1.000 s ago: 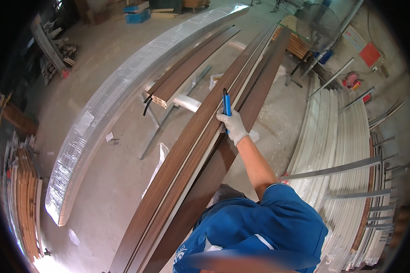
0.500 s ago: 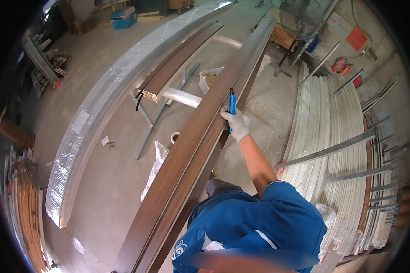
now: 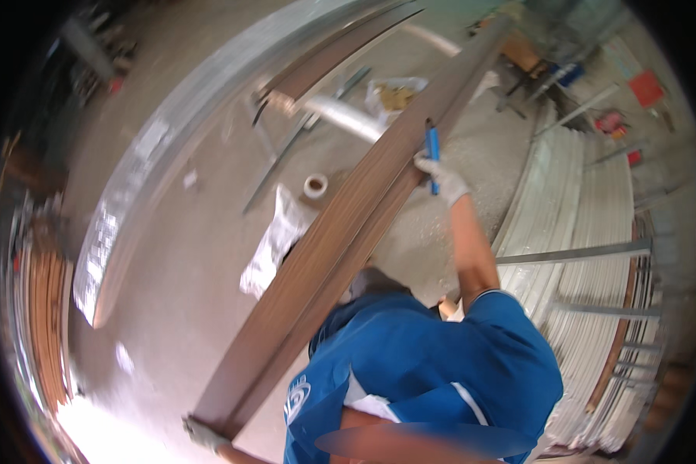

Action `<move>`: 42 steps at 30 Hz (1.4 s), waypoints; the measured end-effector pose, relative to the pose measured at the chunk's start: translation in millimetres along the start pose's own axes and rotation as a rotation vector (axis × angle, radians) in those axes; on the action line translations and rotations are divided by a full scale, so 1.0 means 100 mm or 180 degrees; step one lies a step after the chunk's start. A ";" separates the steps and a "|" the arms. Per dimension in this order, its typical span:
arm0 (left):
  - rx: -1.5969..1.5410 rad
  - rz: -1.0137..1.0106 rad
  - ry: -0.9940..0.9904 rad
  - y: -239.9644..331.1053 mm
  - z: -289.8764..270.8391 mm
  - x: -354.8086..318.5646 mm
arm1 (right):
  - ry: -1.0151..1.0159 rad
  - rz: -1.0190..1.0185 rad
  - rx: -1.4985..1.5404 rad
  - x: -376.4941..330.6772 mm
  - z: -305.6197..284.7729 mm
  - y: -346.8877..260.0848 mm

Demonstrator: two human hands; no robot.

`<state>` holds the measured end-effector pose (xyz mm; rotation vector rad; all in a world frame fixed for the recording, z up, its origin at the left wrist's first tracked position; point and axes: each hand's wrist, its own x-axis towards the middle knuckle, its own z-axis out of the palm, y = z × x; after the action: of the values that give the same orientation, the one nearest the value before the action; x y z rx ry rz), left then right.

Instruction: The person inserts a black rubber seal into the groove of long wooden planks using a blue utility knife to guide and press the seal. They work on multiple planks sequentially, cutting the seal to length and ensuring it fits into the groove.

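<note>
Across the centre, board (image 3: 356, 209): brown, slanting.
Right hand (image 3: 447, 182): fingers wrapped round blue tool (image 3: 433, 143), beside board.
Left hand (image 3: 203, 435): lower left, at board's end; fingers, cannot tell.
Shirt (image 3: 441, 340): white emblem (image 3: 296, 400), lettering.

Left hand (image 3: 203, 435) gloved, out low at left; right hand (image 3: 447, 179) gloved, curled, right arm (image 3: 472, 241) stretched forward.
</note>
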<state>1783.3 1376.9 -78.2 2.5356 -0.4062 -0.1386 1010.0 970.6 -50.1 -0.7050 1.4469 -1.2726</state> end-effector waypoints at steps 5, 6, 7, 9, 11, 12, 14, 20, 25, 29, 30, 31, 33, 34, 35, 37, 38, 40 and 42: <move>-0.0543 -0.0192 -0.0676 -0.06 0.08 -0.24 | 0.1016 -0.1230 -0.4241 -0.10 -0.14 -0.93; -0.0974 -0.0342 -0.0529 -0.10 0.17 -0.28 | 0.1315 -0.1460 -0.4365 -0.09 -0.17 -1.16; -0.0469 -0.0071 -0.0458 -0.16 0.16 -0.27 | 0.0389 -0.2001 -0.3158 -0.03 -0.17 -1.35; 0.0906 -0.0093 -0.0344 -0.28 0.10 -0.24 | 0.0130 -0.1454 -0.1426 0.16 -0.15 -1.50; -0.0335 -0.0284 -0.0114 -0.34 -0.10 -0.12 | 0.0048 -0.1427 -0.1981 0.23 -0.22 -1.37; -0.1326 -0.0478 0.0088 -0.35 -0.21 -0.02 | 0.0091 -0.1325 -0.2506 0.32 -0.20 -1.27; -0.1311 -0.0930 0.0479 -0.37 -0.46 0.06 | 0.0420 -0.1223 -0.3257 0.46 -0.17 -1.01; -0.1529 -0.1133 -0.1007 -0.04 -0.29 -0.30 | 0.0510 -0.0986 -0.2553 0.60 -0.31 -0.62; -0.1962 -0.1420 -0.1194 0.03 0.04 -0.47 | 0.0393 -0.0455 -0.1694 0.57 -0.37 -0.31; -0.1834 -0.1603 -0.1083 -0.07 0.09 -0.44 | 0.0663 -0.0617 -0.1445 0.42 -0.18 -0.22; -0.1758 -0.1588 -0.1068 -0.09 0.11 -0.44 | 0.0702 -0.0574 -0.1430 0.40 -0.13 -0.24; -0.1699 -0.1539 -0.1107 -0.12 0.13 -0.46 | 0.0707 -0.0537 -0.1384 0.38 -0.09 -0.26; -0.1618 -0.1667 -0.1023 -0.14 0.17 -0.49 | 0.0751 -0.0460 -0.1541 0.35 -0.04 -0.30; -0.1597 -0.1730 -0.1034 -0.13 0.19 -0.51 | 0.0768 -0.0425 -0.1588 0.35 -0.04 -0.32; -0.1596 -0.1728 -0.0992 -0.10 0.20 -0.53 | 0.0767 -0.0418 -0.1606 0.35 -0.04 -0.33; -0.1624 -0.1766 -0.1004 0.00 0.21 -0.57 | 0.0742 -0.0393 -0.1509 0.40 -0.06 -0.33; -0.1584 -0.1675 -0.0929 0.07 0.21 -0.59 | 0.0805 -0.0434 -0.1632 0.43 -0.08 -0.32; -0.1583 -0.1472 -0.0849 0.23 0.21 -0.64 | 0.0780 -0.0499 -0.1761 0.53 -0.13 -0.31; -0.1583 -0.1174 -0.0997 0.35 0.17 -0.69 | 0.0750 -0.0411 -0.1993 0.63 -0.21 -0.31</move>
<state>1705.9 1361.9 -72.7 2.0673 -0.0052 -0.6924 966.0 912.0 -42.6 -1.0989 2.0555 -1.0153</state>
